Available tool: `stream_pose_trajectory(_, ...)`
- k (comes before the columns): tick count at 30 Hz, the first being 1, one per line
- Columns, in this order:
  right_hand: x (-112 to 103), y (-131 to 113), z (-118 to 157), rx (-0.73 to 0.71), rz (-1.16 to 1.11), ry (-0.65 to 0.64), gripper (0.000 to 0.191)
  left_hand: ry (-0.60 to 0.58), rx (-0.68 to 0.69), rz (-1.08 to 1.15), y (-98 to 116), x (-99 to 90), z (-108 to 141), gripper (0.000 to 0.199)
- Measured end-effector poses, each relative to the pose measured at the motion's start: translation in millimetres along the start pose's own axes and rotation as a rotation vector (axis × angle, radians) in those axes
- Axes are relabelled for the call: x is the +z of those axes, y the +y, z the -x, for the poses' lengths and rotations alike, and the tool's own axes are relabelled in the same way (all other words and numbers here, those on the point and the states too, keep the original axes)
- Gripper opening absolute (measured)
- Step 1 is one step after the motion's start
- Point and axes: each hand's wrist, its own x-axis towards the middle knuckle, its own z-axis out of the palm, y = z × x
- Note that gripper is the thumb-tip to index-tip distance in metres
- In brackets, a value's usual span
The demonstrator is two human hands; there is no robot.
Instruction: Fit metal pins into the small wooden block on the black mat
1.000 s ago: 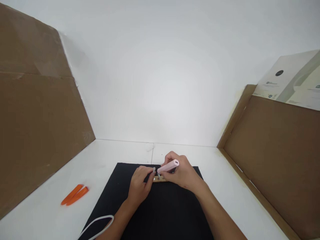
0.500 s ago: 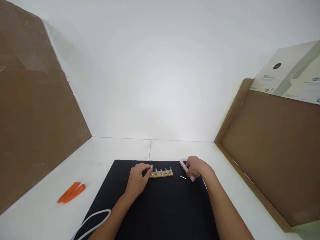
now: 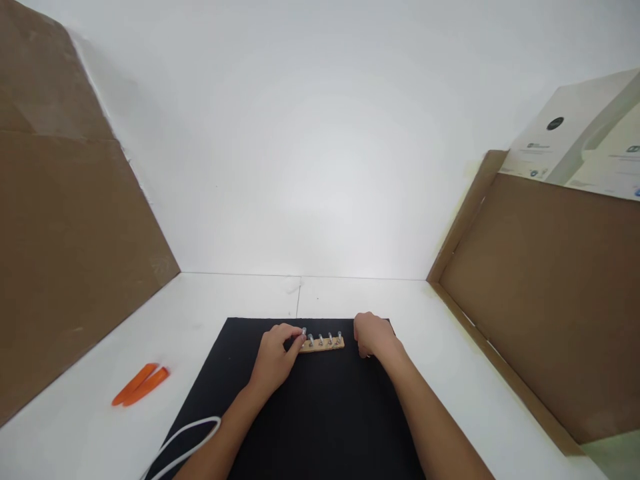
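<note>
Five silver bolts (image 3: 321,341) stud a pale wooden strip (image 3: 325,345); my left fingers (image 3: 293,333) pinch the 9 o'clock bolt firmly, my right fingers (image 3: 363,327) curl at 3 o'clock, their grip unclear.

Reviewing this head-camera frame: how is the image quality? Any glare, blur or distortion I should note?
In the head view, the white wall is bright and slightly washed out; wide-angle distortion makes the cardboard panel lean; the bolts on the wooden strip look small and soft; the left hand shows no strong motion blur.
</note>
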Motion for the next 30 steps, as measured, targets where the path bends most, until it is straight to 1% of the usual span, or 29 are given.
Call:
stream_pose_trajectory(5,-3,8,3,-0.025,-0.030,0.009,0.036,0.015,0.029,0.010,-1,0.8,1,0.017)
stream_pose_trajectory(10,-5,15,2,-0.022,-0.040,0.027,0.036,0.022,0.021,0.029,1,0.1,0,0.015)
stream_pose_trajectory(15,1,12,-2,-0.002,-0.012,0.076,0.034,0.045,-0.018,0.170,6,-2.5,-1,0.019)
stream_pose_trajectory(18,4,9,-4,0.008,0.006,0.091,0.036,0.081,-0.028,0.244,9,-3.8,-2,0.020)
stream_pose_trajectory(21,5,8,-4,0.017,0.014,0.094,0.044,0.108,-0.027,0.265,10,-4.2,-2,0.020)
stream_pose_trajectory(24,8,7,-4,0.045,0.015,0.094,0.051,0.107,-0.033,0.291,12,-4.1,-2,0.020)
stream_pose_trajectory(30,12,4,-5,0.095,0.010,0.087,0.049,0.103,-0.054,0.336,13,-4.2,-1,0.018)
